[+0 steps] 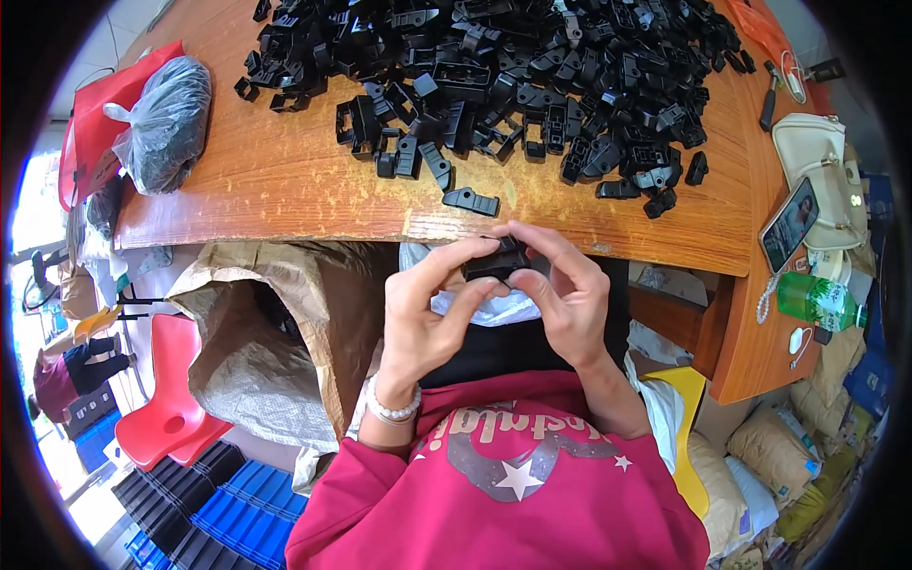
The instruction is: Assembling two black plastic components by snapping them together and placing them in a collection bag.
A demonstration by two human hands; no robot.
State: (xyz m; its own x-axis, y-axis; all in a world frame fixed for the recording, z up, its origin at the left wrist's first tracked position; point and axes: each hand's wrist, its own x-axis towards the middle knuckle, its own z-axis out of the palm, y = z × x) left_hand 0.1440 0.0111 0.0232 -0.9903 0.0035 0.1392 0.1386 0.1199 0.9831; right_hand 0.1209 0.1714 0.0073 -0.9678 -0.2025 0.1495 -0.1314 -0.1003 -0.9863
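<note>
Between my two hands, just off the table's near edge, is a small black plastic part (496,262). My left hand (432,309) pinches it from the left with thumb and forefinger. From the right, my right hand (568,296) grips the same part with fingertips and thumb. The fingers cover much of it, so its full shape is hidden. Just beyond my hands, a loose black clip-like piece (471,201) lies near the table edge. Behind it spreads a large heap of similar black plastic parts (465,81).
An open brown woven sack (347,313) stands left of my lap. On the wooden table (275,195) sit a tied plastic bag (171,123) at left, and a phone (790,223), cream handbag (812,152) and green bottle (817,300) at right. A red chair (171,399) stands farther left.
</note>
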